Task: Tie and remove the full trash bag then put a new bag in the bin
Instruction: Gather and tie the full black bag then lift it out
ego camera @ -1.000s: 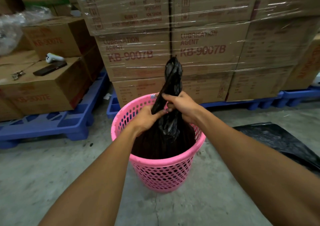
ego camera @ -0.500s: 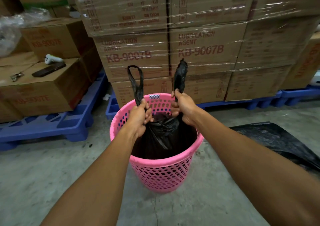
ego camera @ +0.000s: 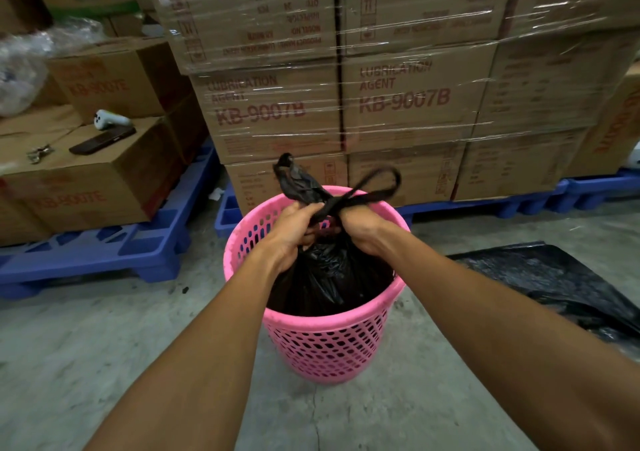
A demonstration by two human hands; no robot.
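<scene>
Tying step in hand, judged from the crossed handles. Full black trash bag seated inside the pink perforated bin, neck gathered just above the rim. Left hand and right hand side by side, close to touching, over the bin mouth, both closed in fists on the bag's two handle loops. Left handle loop bunched and pointing up and left; right handle loop open and arcing up and right; the two crossed between the fists. Whether one loop already passes under the other: cannot tell, crossing point hidden by fingers. Knot not yet drawn down. Next move likely calls for tucking one handle under the other and pulling outward, firm but not sharp, thin film prone to tearing at the handles. Then a second throw before lifting out. Flat black plastic sheet on the concrete floor to the right, near the bin, possibly the new bag. Shrink-wrapped cartons on a blue pallet behind.
</scene>
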